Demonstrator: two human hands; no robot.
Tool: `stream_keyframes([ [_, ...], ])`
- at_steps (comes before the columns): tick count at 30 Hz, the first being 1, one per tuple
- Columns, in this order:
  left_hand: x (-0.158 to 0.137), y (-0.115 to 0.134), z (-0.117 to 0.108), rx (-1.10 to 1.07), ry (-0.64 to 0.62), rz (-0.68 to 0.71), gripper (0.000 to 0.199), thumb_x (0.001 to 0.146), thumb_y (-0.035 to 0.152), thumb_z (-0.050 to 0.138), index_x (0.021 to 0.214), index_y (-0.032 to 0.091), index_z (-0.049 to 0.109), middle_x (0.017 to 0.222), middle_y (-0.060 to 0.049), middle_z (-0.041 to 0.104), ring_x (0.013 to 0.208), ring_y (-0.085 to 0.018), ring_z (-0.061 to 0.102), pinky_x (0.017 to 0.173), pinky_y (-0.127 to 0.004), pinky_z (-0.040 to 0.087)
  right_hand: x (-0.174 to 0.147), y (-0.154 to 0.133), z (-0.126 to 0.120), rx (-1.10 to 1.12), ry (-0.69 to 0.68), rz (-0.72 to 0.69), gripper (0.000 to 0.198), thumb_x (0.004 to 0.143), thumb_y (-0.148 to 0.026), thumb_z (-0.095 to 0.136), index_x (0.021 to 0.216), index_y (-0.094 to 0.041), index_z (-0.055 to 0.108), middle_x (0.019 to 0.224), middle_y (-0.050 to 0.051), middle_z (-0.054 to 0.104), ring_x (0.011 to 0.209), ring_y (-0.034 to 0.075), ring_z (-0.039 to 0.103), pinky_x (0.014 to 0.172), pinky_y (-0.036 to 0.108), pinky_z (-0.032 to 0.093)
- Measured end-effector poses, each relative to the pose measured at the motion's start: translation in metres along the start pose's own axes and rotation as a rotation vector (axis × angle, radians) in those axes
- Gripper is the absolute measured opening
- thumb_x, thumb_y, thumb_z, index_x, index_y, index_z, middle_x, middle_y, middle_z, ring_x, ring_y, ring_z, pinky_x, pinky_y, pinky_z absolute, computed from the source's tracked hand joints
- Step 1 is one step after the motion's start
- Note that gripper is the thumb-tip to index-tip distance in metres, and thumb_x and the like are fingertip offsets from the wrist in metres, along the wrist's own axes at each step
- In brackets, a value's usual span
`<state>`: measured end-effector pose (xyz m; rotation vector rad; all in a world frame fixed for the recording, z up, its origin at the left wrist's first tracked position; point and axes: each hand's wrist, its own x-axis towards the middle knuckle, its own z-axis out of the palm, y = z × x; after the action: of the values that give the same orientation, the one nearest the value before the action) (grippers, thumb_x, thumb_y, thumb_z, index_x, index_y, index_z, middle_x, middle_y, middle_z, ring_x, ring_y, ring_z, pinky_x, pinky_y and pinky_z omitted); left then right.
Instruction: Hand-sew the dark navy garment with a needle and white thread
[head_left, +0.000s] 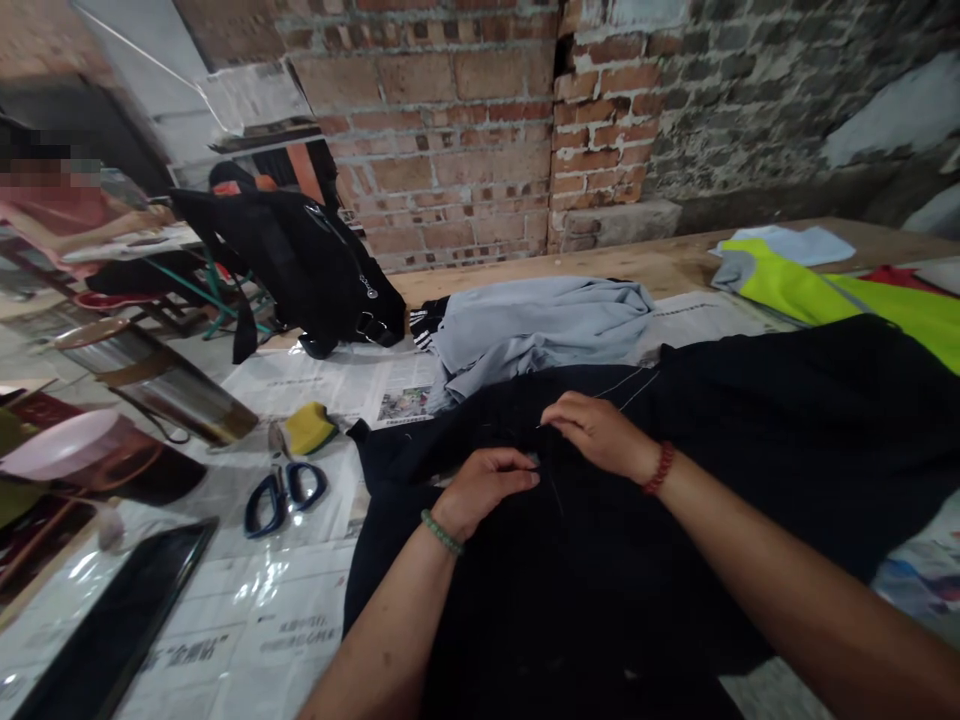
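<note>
A large black garment [600,580] spreads across the table in front of me, with pale thread lines running along its upper part. My left hand [487,485], with a green bead bracelet at the wrist, is closed in a pinch on a fold of this cloth. Slightly above and to the right, my right hand [596,432] is closed too, thumb against fingers. A thin, pale sliver that looks like a sewing needle [539,426] pokes out of its fingertips. A fine thread [556,492] shows on the cloth below the hands.
Scissors [281,490], a yellow sponge [310,428], a steel flask [161,380] and a dark phone or tablet [120,620] lie to the left on newspaper. Behind are a black bag [300,265], grey clothing [540,325] and a neon-yellow garment [787,280]. A person [67,220] sits at far left.
</note>
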<state>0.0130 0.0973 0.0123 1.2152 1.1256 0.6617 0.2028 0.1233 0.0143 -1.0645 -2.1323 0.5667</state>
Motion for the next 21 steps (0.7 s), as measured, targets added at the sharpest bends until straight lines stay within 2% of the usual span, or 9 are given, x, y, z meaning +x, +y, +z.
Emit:
stream_keyframes([
  [4,0.0,0.0,0.0,0.007,-0.005,0.011,0.011,0.059,0.024,0.069,0.067,0.016,0.068,0.078,-0.002,0.066,0.073,-0.014,0.055,0.072,-0.026,0.039,-0.004,0.011,0.013,-0.068,-0.042,-0.04,0.024,0.08,-0.012,0.042,0.087,-0.022,0.062,0.086,0.005,0.054,0.08,0.014,0.052,0.072,0.027,0.041],
  [8,0.001,-0.001,0.002,0.021,-0.013,-0.003,0.012,0.059,0.024,0.069,0.067,0.016,0.068,0.071,0.0,0.063,0.066,-0.012,0.052,0.068,-0.025,0.038,-0.014,0.02,0.013,-0.134,-0.083,-0.077,0.023,0.08,-0.012,0.044,0.086,-0.023,0.063,0.088,0.004,0.051,0.082,0.014,0.049,0.074,0.029,0.04],
  [12,0.002,-0.001,0.002,0.002,-0.013,0.003,0.012,0.057,0.024,0.07,0.066,0.016,0.068,0.071,0.0,0.063,0.067,-0.012,0.052,0.069,-0.025,0.037,-0.018,0.019,0.012,-0.112,-0.088,-0.105,0.02,0.08,-0.013,0.047,0.086,-0.022,0.063,0.089,0.004,0.048,0.082,0.012,0.049,0.076,0.028,0.04],
  [21,0.002,-0.001,0.0,0.012,-0.004,0.015,0.014,0.058,0.025,0.07,0.067,0.015,0.067,0.063,0.001,0.058,0.061,-0.01,0.048,0.06,-0.023,0.036,-0.018,0.011,0.012,-0.012,-0.098,-0.131,0.018,0.08,-0.013,0.049,0.085,-0.022,0.063,0.089,0.004,0.046,0.082,0.012,0.047,0.075,0.028,0.041],
])
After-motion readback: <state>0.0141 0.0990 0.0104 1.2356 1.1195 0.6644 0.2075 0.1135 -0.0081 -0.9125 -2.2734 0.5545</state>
